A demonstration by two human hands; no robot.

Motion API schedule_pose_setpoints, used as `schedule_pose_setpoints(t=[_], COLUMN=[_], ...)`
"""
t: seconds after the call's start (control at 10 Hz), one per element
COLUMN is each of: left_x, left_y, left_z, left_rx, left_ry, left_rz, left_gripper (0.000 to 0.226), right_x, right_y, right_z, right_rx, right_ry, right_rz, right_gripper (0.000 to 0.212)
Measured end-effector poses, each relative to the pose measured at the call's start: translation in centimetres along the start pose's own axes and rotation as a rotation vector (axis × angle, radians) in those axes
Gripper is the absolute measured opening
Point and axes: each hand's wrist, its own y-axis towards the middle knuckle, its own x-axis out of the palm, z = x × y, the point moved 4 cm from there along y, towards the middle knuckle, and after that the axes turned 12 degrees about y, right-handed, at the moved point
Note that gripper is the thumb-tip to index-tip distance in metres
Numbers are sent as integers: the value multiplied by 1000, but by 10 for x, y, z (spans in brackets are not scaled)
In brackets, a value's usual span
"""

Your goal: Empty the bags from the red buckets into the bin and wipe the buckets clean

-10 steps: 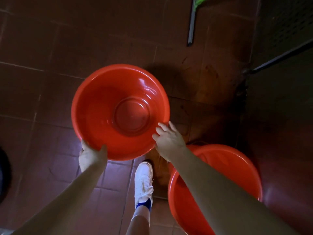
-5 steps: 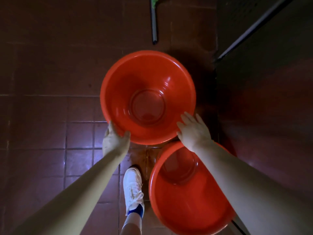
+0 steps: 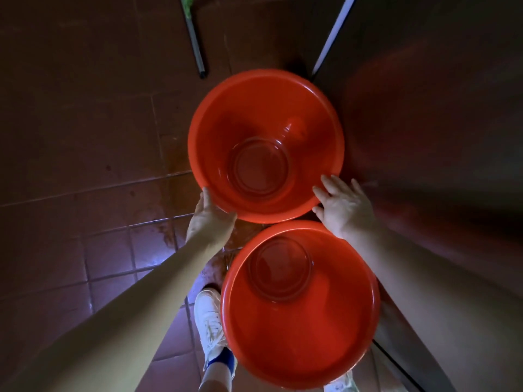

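The far red bucket (image 3: 223, 120) was out over the open tiled floor (image 3: 85, 137) to the left a second ago. It has since been carried right and now lies straight beyond the near red bucket (image 3: 325, 335), close to the dark wall (image 3: 424, 108). Its near rim meets or just overlaps the other's far rim. Whether it is already down on the floor or held just above it cannot be told.

The left hand (image 3: 210, 222) grips the far bucket's near-left rim from below, its fingers curled round the outside. The right hand (image 3: 343, 207) lies flat against the near-right rim with fingers spread and fairly straight, steadying rather than clasping.

Neither bucket holds a bag, and both insides show only bare, glossy plastic. So the emptying looks finished, and this seems to be the setting-down of a cleaned bucket beside its pair.

The far bucket stands mouth up, open toward the camera, with its base toward the floor. Being round, it has no long axis across the floor, and its only axis runs up and down, roughly upright.

A white shoe (image 3: 209, 321) stands just left of the near bucket, and a metal pole (image 3: 195, 38) lies beyond.
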Motion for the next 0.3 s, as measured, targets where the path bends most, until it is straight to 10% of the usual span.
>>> schedule_pose_setpoints(t=[0.3], left_x=[-37], left_y=[-20], left_z=[10], left_rx=[179], left_ry=[114], left_rz=[40], left_gripper=[50], right_x=[-25], right_y=[-28], right_z=[-21], right_rx=[-45], right_ry=[92], right_rz=[18], right_gripper=[54])
